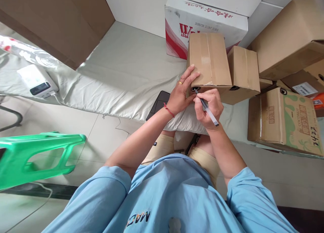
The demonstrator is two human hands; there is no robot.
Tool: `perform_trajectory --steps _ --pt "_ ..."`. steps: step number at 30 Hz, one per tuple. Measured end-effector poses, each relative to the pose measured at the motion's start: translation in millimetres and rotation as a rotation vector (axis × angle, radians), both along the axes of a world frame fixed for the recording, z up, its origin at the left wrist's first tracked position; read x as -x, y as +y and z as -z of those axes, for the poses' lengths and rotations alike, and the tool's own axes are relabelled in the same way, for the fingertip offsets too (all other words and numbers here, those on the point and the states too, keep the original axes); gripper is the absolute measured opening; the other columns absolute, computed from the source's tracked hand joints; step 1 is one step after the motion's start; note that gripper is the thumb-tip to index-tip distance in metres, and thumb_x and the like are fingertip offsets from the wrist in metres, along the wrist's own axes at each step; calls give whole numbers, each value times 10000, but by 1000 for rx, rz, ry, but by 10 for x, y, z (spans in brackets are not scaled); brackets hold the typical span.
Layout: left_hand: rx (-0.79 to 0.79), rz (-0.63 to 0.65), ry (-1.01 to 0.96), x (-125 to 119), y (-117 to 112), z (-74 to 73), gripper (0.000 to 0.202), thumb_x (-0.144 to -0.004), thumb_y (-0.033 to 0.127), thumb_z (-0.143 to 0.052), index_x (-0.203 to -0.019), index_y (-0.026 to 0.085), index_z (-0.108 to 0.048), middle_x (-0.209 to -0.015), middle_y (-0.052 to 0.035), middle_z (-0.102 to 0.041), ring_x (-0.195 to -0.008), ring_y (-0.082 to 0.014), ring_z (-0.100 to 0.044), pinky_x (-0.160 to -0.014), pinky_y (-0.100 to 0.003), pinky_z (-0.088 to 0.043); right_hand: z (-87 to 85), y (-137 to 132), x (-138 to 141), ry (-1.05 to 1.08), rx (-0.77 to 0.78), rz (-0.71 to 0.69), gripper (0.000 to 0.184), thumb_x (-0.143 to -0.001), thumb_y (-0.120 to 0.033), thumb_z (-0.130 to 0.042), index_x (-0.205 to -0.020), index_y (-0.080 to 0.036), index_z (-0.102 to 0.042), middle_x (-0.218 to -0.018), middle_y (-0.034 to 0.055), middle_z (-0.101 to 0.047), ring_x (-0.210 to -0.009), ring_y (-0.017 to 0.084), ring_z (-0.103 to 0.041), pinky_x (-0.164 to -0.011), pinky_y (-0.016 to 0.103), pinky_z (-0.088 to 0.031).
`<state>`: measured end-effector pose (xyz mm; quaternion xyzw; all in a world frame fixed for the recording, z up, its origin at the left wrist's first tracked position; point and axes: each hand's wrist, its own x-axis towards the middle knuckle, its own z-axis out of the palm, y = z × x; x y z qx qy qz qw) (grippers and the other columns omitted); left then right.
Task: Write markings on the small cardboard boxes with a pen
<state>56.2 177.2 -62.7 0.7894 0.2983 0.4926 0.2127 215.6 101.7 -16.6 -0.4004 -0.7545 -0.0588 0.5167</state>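
My right hand (209, 107) grips a pen (209, 111) with a clear barrel and dark ends. Its tip meets a round black mark (195, 89) on the near face of a brown cardboard box (210, 59). Against the left side and top edge of that box lies my left hand (181, 91), fingers stretched out, with a ring and a red string bracelet. A black phone (159, 104) rests on the cloth beside my left wrist. Touching the box on its right is a smaller brown carton (244, 69), also bearing a dark mark.
Behind stands a white and red carton (177, 30). More boxes crowd the right, including a green-printed coconut box (283, 118). A large brown box (58, 20) and a white power bank (37, 81) sit left on the pale cloth (126, 64). A green stool (43, 141) stands on the floor.
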Motion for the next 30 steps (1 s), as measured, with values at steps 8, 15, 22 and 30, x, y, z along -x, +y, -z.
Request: perform_trajectory --steps 8,15,22,30 --pt "47 -206 124 515 -679 11 899 -1005 667 -651 -1725 306 -252 -1833 -190 -227 -1706 -409 -234 -1341 -599 -325 312 -663 -838 18 259 311 210 -1071 -304 -538 -1214 -246 -682 -797 16 -762 -643 192 -726 -649 314 -551" --pt "264 -742 342 1067 -1460 174 906 -983 678 -645 -1647 131 -360 -1583 -290 -542 -1542 -422 -495 -1281 -610 -390 369 -877 -1642 -458 1019 793 433 -947 -251 -536 -1338 -158 -698 -852 124 -784 -786 320 -743 -730 389 -510" --pt "587 -789 591 826 -1312 83 1148 -807 669 -806 -1690 102 -340 -1642 -317 -493 -1502 -530 -480 -1223 -673 -394 280 -668 -1622 -327 1136 728 805 -898 -259 -577 -1662 -79 -396 -1074 158 -824 -934 352 -763 -840 440 -554" --pt "616 -731 788 722 -1037 -20 1085 -784 496 -759 -1659 -4 -356 -1338 -309 -649 -1246 -499 -623 -1120 -608 -479 482 -1248 -1353 96 919 558 600 -944 -371 -545 -1506 -160 -567 -1020 94 -813 -834 237 -741 -868 412 -593"
